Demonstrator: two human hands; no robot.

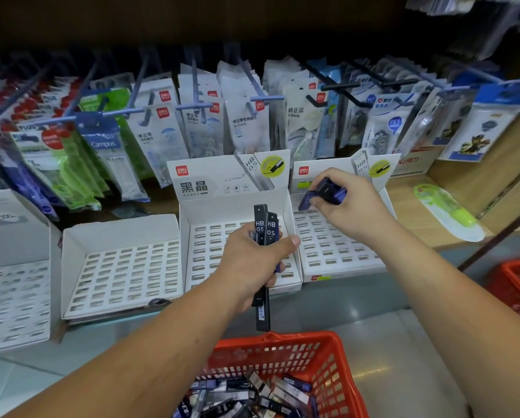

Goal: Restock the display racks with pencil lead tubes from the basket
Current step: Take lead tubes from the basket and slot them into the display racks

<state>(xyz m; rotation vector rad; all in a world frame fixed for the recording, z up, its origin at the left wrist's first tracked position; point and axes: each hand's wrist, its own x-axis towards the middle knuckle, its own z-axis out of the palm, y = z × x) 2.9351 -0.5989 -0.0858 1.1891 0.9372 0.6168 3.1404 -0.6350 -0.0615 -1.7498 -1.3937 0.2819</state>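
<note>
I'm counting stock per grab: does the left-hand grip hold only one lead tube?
No, the left-hand grip holds at least two black plastic lead tubes marked HB 0.5, bundled side by side.

Wooden shelf [409, 212], pale grain. Four white slotted display racks [120, 267] stand on it side by side, close-set. A green blister pack [445, 209] lies flat right of them, apart. Small dark packet [129, 211] behind the racks, possibly plastic; too blurred to name.
</note>
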